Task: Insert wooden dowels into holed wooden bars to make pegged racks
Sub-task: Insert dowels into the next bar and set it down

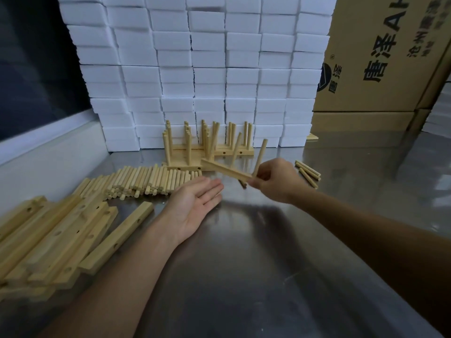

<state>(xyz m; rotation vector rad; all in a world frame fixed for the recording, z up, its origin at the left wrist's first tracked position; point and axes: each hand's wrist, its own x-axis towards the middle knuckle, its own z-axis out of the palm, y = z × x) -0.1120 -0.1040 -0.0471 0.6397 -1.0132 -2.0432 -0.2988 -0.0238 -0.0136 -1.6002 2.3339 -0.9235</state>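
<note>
Your right hand [274,181] grips a pegged bar [225,170] by its near end, above bare table [256,252]; your left hand [195,203] lies flat, palm up, beside the dowels [146,179].

Table [256,252] was glossy smooth metal; bars [61,240] and dowels [146,179] pale matt wood; white foam blocks [207,69]; brown cardboard box [378,57].

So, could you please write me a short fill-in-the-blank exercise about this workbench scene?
1. The right hand holds a wooden bar with ____ dowels standing in it.
2. The left hand lies open with its palm facing ____.
3. The pile of loose dowels lies on the person's ____ side.
4. Behind the finished racks stands a wall of ____ foam blocks.

Missing words: two; up; left; white
</note>
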